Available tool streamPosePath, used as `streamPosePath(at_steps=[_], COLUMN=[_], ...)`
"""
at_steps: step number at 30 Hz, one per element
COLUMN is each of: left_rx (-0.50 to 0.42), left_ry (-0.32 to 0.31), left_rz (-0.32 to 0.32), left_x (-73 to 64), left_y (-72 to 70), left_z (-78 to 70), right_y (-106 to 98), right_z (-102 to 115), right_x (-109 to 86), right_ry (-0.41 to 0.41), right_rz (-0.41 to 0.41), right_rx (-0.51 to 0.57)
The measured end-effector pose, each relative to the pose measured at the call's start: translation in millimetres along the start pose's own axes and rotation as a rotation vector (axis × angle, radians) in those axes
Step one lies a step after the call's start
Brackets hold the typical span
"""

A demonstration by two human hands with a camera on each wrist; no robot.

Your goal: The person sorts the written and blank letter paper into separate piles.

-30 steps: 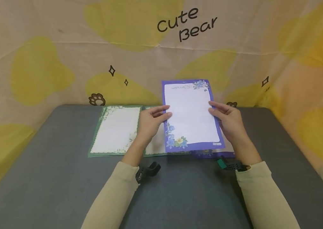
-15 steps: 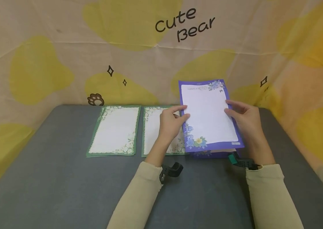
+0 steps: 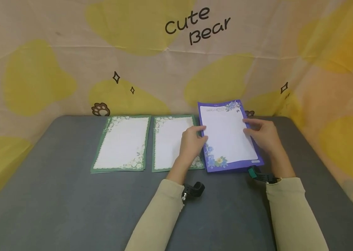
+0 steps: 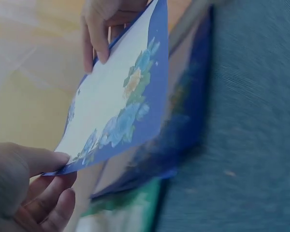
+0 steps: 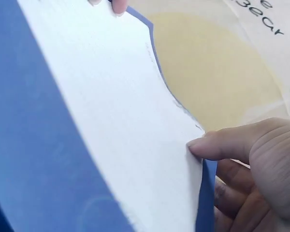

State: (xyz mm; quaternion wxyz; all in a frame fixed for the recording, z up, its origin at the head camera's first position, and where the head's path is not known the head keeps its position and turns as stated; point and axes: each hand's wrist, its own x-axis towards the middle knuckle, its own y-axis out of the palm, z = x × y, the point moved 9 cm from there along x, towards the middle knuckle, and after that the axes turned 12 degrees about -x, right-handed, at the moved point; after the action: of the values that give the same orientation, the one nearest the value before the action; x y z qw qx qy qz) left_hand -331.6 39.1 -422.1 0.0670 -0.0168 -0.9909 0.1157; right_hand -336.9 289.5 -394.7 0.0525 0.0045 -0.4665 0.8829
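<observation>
A purple-bordered sheet of stationery paper (image 3: 226, 136), printed with blue flowers, is held by both hands. My left hand (image 3: 191, 144) pinches its left edge between thumb and fingers. My right hand (image 3: 263, 136) pinches the opposite edge. In the left wrist view the sheet is tilted above another purple-bordered sheet (image 4: 195, 92), which the head view almost wholly hides. The right wrist view shows the held sheet bending near the thumb. Close to my left hand lies a green-bordered sheet (image 3: 171, 143), partly covered by that hand.
Farther left on the grey table (image 3: 70, 209), another green-bordered sheet (image 3: 121, 143) lies on top of at least one more, whose edge peeks out. A yellow-patterned cloth (image 3: 151, 28) hangs behind the table's back edge.
Both hands have carried the purple-bordered sheet to the right, then lowered it toward the sheet beneath. More of the middle green-bordered sheet shows now. The head view has shifted slightly.
</observation>
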Motion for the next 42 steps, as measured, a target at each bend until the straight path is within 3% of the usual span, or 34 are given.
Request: streamPosePath(at_steps=[8,12,18,26,30,37,42], left_rx=[0.267,0.351,0.317,0.252,0.230,0.366,0.396], left_ry=[-0.003,0.030,0.072,0.030,-0.025,-0.140,-0.178], left_rz=[-0.010,0.000,-0.018,-0.012,0.018,0.094,0.099], left_x=[-1.1,-0.4,2.8,12.7,14.1,11.4,15.5], left_y=[10.5,14.7,13.2,12.3,13.5,19.5,19.5], left_z=[20.3,24.5,19.5,15.4,17.9,25.0,23.9], right_y=[23,28,30,24,25,34,36], right_z=[-11,-21,-25,-20,-22,-30,-32], right_x=[3.6,4.2,8.2,13.0,12.6,3.8,0.9], right_ry=[0.003,0.038,0.064,0.118,0.175,0.273,0.262], right_rz=[0.032,0.024,0.022,0.023,0.036,0.081,0.049], right_rx=[-0.061,-0.115,-0.166,-0.090,-0.049,-0.015,-0.039])
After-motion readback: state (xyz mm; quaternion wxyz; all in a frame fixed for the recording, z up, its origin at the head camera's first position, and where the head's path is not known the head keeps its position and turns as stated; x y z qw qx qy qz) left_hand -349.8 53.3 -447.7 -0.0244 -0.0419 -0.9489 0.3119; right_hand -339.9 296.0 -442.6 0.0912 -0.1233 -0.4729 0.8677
